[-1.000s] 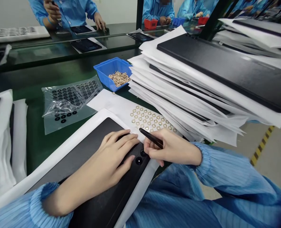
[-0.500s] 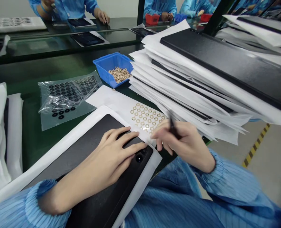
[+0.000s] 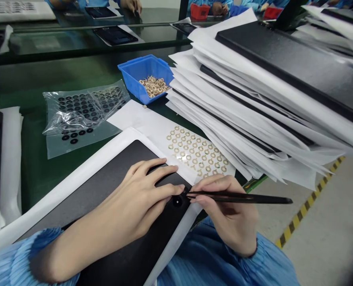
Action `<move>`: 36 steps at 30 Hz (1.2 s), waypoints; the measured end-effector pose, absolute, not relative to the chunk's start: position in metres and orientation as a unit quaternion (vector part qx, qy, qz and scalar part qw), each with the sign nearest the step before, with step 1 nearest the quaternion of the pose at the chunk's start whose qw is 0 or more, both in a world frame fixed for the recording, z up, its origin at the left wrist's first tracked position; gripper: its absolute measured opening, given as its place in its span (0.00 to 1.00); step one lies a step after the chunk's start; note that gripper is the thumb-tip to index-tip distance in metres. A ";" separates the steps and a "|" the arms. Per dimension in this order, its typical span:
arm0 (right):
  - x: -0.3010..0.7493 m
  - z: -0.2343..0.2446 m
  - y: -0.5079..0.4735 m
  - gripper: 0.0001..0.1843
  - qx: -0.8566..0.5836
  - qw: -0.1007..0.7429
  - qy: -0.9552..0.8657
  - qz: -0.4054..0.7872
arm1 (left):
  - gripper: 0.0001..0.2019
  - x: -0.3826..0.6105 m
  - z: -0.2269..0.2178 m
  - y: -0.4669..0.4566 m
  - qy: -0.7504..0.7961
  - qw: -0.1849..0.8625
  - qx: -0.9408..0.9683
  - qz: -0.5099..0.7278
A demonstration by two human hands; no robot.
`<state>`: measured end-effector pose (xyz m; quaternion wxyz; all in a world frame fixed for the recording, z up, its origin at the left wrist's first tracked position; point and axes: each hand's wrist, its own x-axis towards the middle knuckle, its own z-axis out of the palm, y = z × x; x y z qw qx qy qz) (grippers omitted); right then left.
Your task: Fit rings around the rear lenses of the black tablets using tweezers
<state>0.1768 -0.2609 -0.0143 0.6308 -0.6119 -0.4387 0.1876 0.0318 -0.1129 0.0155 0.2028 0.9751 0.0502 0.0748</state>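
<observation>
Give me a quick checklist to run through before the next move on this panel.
1. Left hand steadying the black panel: ok, lying flat on it.
2. Black tweezers in the right hand: ok, gripped, tips near the panel's round opening.
3. Ring in the tweezer tips: cannot tell, too small to see.
4. Opening uncovered by fingers: ok.
5. Sheet of gold rings beside the panel: ok, many rings on it.
</observation>
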 end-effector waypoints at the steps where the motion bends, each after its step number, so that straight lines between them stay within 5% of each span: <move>1: 0.175 -0.015 -0.261 0.10 -0.609 0.633 -0.447 0.173 | 0.17 0.032 0.016 -0.113 0.051 0.207 0.974 0.074; 36: 0.165 -0.017 -0.258 0.13 -0.618 0.631 -0.456 0.104 | 0.17 0.032 0.014 -0.114 0.043 0.230 0.969 0.084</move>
